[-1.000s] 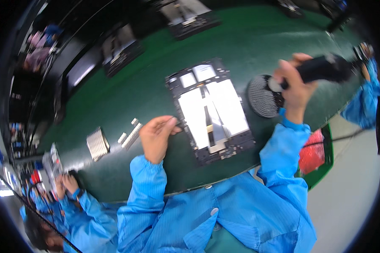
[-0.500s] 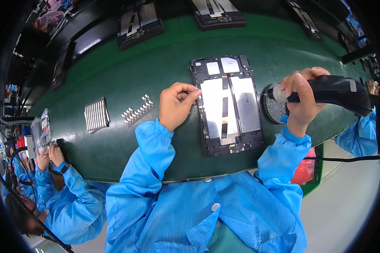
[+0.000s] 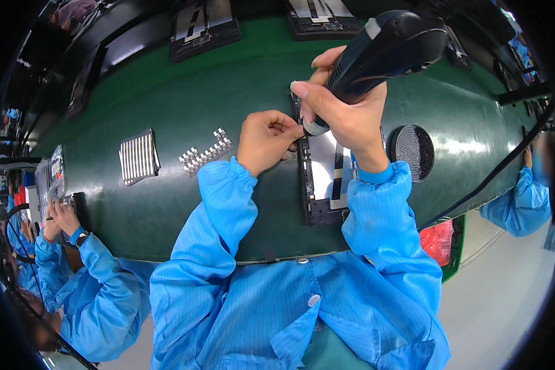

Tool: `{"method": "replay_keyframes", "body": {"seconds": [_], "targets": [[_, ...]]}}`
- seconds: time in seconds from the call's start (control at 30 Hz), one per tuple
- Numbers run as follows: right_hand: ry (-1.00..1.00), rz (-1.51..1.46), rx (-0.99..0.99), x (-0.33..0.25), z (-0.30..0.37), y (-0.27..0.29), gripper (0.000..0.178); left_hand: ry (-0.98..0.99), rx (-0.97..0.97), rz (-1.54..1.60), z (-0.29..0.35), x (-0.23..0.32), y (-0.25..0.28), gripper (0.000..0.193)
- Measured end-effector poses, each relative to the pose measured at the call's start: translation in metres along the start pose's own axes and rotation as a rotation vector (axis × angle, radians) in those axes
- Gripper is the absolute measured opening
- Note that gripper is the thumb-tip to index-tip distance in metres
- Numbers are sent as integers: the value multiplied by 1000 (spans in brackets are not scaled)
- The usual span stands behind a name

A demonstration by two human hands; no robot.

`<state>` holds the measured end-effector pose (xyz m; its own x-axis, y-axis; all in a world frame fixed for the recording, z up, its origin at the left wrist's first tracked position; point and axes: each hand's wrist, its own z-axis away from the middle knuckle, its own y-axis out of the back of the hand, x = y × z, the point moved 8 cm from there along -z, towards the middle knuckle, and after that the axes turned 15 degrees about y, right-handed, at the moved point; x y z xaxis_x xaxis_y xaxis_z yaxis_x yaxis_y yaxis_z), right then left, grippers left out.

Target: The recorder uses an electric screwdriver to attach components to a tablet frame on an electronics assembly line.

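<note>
My right hand [image 3: 357, 120] is wrapped round a black electric screwdriver [image 3: 385, 52], its pale nose pointing down at the left edge of an opened tablet [image 3: 320, 166]. The tablet lies on the green table with silvery battery panels and dark ribbon cables in a black frame. My hand and the tool cover much of its upper and right part. My left hand [image 3: 265, 143] has thumb and forefinger pinched together at the tablet's left edge, close to the screwdriver's nose. Anything between those fingertips is too small to make out.
Right of the tablet stands a round dish [image 3: 413, 154] of small parts. Leftward lie a partly used sheet of small pieces [image 3: 206, 152] and a striped stack [image 3: 138, 159]. More opened tablets [image 3: 203, 31] line the far side. Co-workers sit left and right; a black cable [image 3: 493, 169] hangs at right.
My right hand has brought the screwdriver left from the dish to the tablet's left edge, tipping its body up. The left hand has shifted slightly right; the tablet also sits slightly further right.
</note>
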<state>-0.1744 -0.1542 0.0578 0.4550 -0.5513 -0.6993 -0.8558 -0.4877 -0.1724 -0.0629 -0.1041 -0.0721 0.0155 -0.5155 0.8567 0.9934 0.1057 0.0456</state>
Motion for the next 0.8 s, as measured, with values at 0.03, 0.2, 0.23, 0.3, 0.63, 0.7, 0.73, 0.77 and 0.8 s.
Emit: {"method": "replay_keyframes", "body": {"seconds": [0.03,0.2,0.23,0.3,0.63,0.7,0.73,0.77,0.8], "targets": [[-9,1,22,4,1,0,28,2,6,9,0,-1,1,13],[-26,39,29,10,4,-3,24,9,3,-22,1,-1,3,10],[-63,7,45,11,5,-3,23,13,2,-22,0,-2,2,10],[-104,-25,63,16,6,-2,22,13,8,-22,-3,-2,2,10],[-42,149,-119,6,17,-25,30,-112,-3,26,-1,0,5,3],[-22,243,-137,3,23,-28,31,-123,-69,-20,1,2,4,5],[-20,223,-186,-4,21,-33,31,-106,-103,-69,3,5,3,7],[10,209,-179,-5,21,-34,31,-105,-86,-72,6,7,13,7],[42,197,-172,-5,21,-36,30,-188,-39,-275,13,14,25,13]]}}
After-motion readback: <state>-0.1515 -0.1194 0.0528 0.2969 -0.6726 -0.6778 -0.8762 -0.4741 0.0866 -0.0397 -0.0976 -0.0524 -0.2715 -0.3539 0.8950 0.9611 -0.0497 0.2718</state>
